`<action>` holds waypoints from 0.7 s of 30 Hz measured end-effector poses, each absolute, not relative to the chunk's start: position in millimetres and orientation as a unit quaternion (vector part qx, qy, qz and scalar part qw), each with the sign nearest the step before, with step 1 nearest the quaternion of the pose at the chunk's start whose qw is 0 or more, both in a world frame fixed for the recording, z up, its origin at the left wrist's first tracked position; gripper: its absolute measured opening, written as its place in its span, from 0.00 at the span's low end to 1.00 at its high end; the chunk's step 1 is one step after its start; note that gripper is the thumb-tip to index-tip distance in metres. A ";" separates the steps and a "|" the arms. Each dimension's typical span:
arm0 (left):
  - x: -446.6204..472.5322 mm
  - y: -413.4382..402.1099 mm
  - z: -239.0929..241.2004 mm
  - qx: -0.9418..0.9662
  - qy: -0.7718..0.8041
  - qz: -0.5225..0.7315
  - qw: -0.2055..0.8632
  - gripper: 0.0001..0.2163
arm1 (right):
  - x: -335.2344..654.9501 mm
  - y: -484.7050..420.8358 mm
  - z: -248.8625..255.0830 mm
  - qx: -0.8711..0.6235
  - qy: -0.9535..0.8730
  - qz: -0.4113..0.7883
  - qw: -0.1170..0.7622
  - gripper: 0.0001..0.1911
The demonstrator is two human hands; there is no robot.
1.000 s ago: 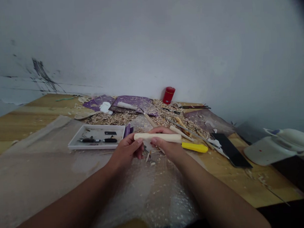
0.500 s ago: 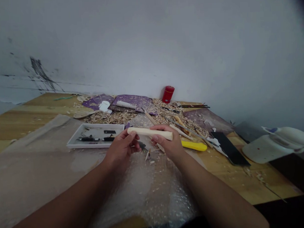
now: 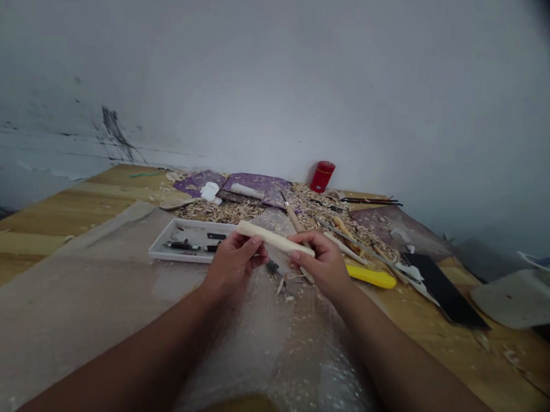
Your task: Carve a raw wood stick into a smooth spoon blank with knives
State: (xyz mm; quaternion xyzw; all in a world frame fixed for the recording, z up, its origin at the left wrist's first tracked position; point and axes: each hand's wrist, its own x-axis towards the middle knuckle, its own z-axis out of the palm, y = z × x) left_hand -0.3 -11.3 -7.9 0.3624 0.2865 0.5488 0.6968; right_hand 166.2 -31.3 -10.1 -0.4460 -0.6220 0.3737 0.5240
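Observation:
A pale round wooden stick (image 3: 272, 237) is held above the table by both hands. My left hand (image 3: 234, 264) is closed round its left part, thumb on top. My right hand (image 3: 324, 264) is closed round its right end. The stick slopes down from upper left to lower right. A small dark tool tip (image 3: 272, 267) shows just below the stick between the hands; which hand holds it I cannot tell. Wood chips lie on the bubble wrap (image 3: 279, 338) under the hands.
A white tray (image 3: 168, 244) with dark small tools lies left of the hands. A yellow-handled tool (image 3: 371, 277), a black strip (image 3: 443, 290), wood shavings (image 3: 315, 210), purple sheets (image 3: 260, 185) and a red can (image 3: 322, 176) lie behind. A white object (image 3: 517, 294) sits at the right.
The stick slid leftward through my hands and its left end rose. My right hand now grips the right end. The view shifted, so the table's things appear further right.

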 end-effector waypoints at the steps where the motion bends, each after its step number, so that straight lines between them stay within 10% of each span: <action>1: -0.3 -11.8 -7.7 0.366 0.287 0.543 0.699 0.06 | 166.2 -31.2 -10.2 -0.454 -0.633 0.369 0.507 0.12; 21: 0.3 -21.7 -7.1 0.484 0.276 0.502 0.661 0.15 | 167.7 -29.3 -0.3 -0.589 -0.779 -0.058 0.209 0.04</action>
